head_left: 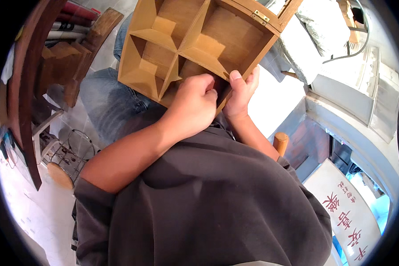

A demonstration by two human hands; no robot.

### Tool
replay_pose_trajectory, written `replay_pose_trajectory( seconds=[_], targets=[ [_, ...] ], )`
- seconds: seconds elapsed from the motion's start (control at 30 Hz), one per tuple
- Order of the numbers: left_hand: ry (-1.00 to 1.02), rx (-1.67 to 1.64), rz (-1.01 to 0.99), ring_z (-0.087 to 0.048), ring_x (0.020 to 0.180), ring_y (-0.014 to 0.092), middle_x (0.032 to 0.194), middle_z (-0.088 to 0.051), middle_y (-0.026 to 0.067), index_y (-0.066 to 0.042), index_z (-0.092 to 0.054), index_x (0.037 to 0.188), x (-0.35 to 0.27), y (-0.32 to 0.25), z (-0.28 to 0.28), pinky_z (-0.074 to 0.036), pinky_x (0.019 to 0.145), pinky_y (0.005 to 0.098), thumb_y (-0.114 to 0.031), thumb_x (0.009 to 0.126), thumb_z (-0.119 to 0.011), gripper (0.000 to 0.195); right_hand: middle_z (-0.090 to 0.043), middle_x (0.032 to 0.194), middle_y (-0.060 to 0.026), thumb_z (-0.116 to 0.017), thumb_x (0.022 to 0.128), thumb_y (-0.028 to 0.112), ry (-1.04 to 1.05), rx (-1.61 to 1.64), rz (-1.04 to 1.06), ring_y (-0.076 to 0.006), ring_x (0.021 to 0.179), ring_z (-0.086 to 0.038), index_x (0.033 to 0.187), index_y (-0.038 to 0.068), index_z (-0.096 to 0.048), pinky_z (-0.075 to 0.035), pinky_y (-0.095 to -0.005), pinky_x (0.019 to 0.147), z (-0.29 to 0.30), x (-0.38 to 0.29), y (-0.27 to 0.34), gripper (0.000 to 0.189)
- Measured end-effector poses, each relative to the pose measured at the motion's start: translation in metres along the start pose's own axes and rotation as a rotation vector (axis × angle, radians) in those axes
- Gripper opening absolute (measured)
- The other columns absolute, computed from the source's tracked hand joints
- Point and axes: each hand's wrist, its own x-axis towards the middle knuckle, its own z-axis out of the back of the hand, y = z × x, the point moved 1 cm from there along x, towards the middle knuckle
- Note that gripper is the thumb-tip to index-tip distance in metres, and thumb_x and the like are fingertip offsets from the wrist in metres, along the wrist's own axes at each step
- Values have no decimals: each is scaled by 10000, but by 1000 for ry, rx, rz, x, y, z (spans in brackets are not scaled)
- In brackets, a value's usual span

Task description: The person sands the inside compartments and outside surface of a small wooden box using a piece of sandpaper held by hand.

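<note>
A wooden compartment box, split by thin crossed dividers, rests tilted over my lap. At its top right, a brass hinge joins it to a wooden frame, only partly in view. My left hand reaches into the lower right compartment with its fingers curled. Its fingertips are hidden, so whether they hold anything cannot be seen. My right hand grips the box's right side wall, thumb over the rim and fingers outside.
Left stands dark wooden furniture, with a wire rack below it. A round wooden post end is near my right elbow. Silvery sheeting lies upper right. A white board with red writing is lower right.
</note>
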Motion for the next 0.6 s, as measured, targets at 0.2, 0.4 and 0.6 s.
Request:
replay_pose_trajectory(
  seconds=[0.2,0.4,0.6],
  targets=[
    [-68,-218,-114,-648,1001,151,1051,-707,80,46,-644,1182,-23,-15,27,-501,916,283,-5,978,-514,247,-591,1255,-174,-720,875,172,3,-16,16,-197,1111,-593,1356,-64,-368,-483,-327,965,8,13,0,641],
    [-1,29,-181,-681,862,343,902,-666,254,77,-626,1011,2,-2,-6,-513,791,406,9,931,-484,177,-613,1221,-171,-726,873,173,48,-40,103,-197,1087,-608,1343,-62,-387,-501,-332,949,6,11,3,625],
    [-57,-245,-175,-650,842,192,877,-677,143,57,-654,1039,2,-9,10,-509,780,338,32,930,-485,203,-620,1228,-169,-699,868,130,14,-11,79,-197,1098,-607,1334,-70,-405,-479,-338,991,11,22,7,586]
  ],
)
